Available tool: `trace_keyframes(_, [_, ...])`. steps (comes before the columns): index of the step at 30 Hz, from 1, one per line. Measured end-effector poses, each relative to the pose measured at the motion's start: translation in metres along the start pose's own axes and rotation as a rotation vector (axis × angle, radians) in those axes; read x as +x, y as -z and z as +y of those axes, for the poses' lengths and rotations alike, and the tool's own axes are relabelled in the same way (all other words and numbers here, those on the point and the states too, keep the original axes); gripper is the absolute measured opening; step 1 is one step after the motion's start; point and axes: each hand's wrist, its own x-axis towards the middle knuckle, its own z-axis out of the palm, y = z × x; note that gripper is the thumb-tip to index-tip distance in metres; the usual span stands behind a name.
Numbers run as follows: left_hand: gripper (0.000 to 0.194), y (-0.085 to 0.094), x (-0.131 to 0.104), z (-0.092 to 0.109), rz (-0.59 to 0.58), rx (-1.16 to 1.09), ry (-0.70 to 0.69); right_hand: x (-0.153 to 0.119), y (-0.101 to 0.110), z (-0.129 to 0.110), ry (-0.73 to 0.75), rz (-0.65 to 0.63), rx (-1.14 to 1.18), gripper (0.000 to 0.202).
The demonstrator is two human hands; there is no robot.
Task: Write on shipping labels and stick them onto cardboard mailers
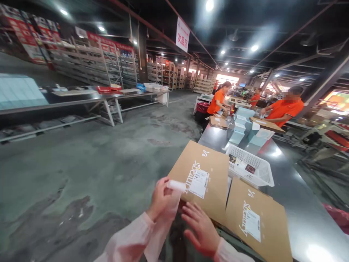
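Note:
My left hand (158, 199) is closed around a strip of thin whitish paper (161, 233), possibly label backing. The strip's upper end sticks out past my fingers over the near-left edge of a flat brown cardboard box (215, 163), and its lower part hangs down past my wrist. On that box is a white printed label (200, 183) beside white lettering. My right hand (200, 229) is open, fingers spread, just below the box's near edge; whether it touches the box I cannot tell. To the right lies a second cardboard box (272, 218) with a similar label (252, 225).
A white plastic basket (263, 171) holding small items stands behind the boxes on the metal table (297, 189). Farther along are pale blue boxes (237, 133) and people in orange shirts (217, 102). Across the floor (131, 156) stands a long workbench (81, 97).

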Motion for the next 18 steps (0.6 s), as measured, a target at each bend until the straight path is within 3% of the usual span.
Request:
trace_keyframes(3, [0.024, -0.015, 0.042, 0.005, -0.072, 0.282, -0.005, -0.022, 0.012, 0.017, -0.719, 0.400, -0.219, 0.051])
trace_keyframes(4, [0.024, -0.019, 0.049, 0.004, -0.106, 0.309, 0.011, -0.023, 0.016, 0.024, -0.926, 0.427, -0.267, 0.056])
trace_keyframes(6, [0.025, -0.022, 0.056, 0.001, -0.160, 0.336, 0.036, -0.023, 0.022, 0.033, -1.130, 0.375, -0.221, 0.063])
trace_keyframes(8, [0.024, -0.022, 0.055, 0.003, -0.161, 0.318, 0.041, -0.027, 0.027, 0.035, -1.165, 0.373, -0.116, 0.063])
trace_keyframes(11, [0.020, -0.026, 0.038, 0.024, -0.167, 0.052, 0.037, -0.058, 0.039, 0.031, -1.086, 0.564, 0.089, 0.073])
trace_keyframes(14, [0.032, -0.037, 0.007, 0.064, -0.336, -0.300, 0.043, -0.129, 0.066, 0.031, -1.012, 0.850, 0.358, 0.084])
trace_keyframes(16, [0.041, -0.047, -0.016, 0.094, -0.473, -0.417, 0.073, -0.187, 0.089, 0.040, -1.086, 0.987, 0.406, 0.083])
trace_keyframes(18, [0.041, -0.061, -0.036, 0.120, -0.560, -0.467, 0.133, -0.239, 0.111, 0.057, -1.197, 1.020, 0.341, 0.083])
